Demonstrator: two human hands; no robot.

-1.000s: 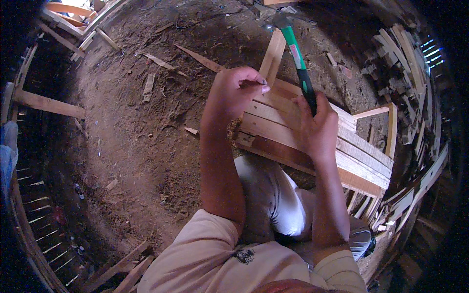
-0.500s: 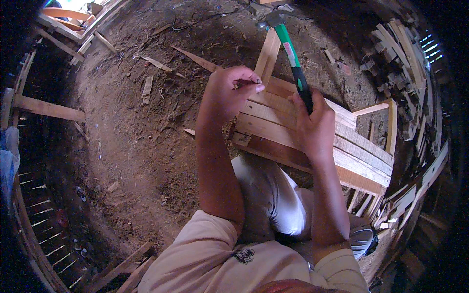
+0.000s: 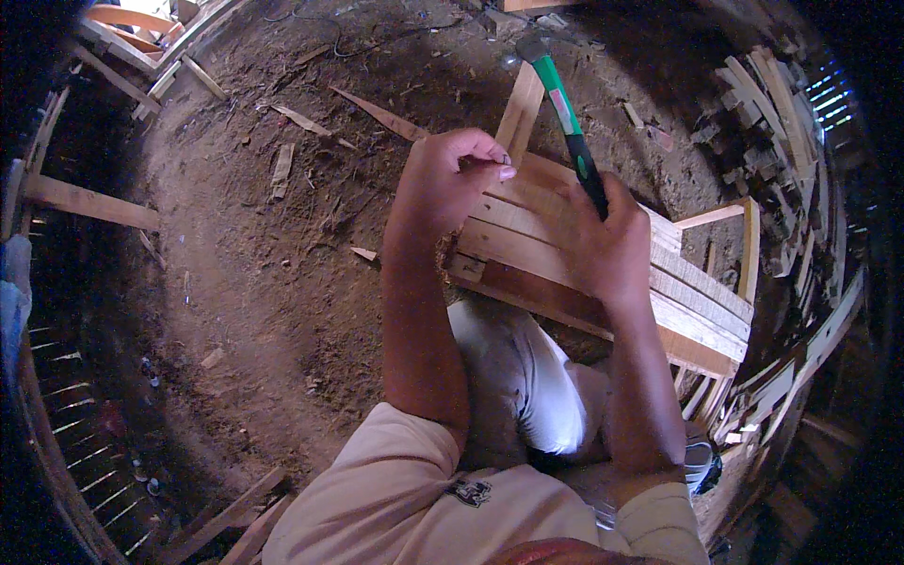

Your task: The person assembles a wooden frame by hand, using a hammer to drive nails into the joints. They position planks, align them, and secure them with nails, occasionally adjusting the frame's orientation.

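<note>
My right hand (image 3: 612, 240) is wrapped round the black grip of a hammer (image 3: 562, 108) with a green handle. The hammer is raised, its metal head pointing away from me. My left hand (image 3: 461, 174) is closed in a pinch near the far left corner of a wooden slatted piece (image 3: 527, 218). A thin, dark nail (image 3: 506, 160) shows small at its fingertips. Pale boards lie side by side along the top of the slatted piece, and my right hand and forearm hide part of them. A wooden leg (image 3: 521, 108) sticks out from its far side.
Another wooden frame part (image 3: 750, 250) extends at the right end. Stacked offcuts (image 3: 782, 132) line the right wall. Wood scraps (image 3: 282, 169) lie on the dirt floor (image 3: 254, 273) to the left. A dark cable (image 3: 339, 38) runs across the floor at the back.
The hammer's head has come slightly lower and to the right, with my right hand shifting a little. My left hand keeps its pinch almost in the same place.
</note>
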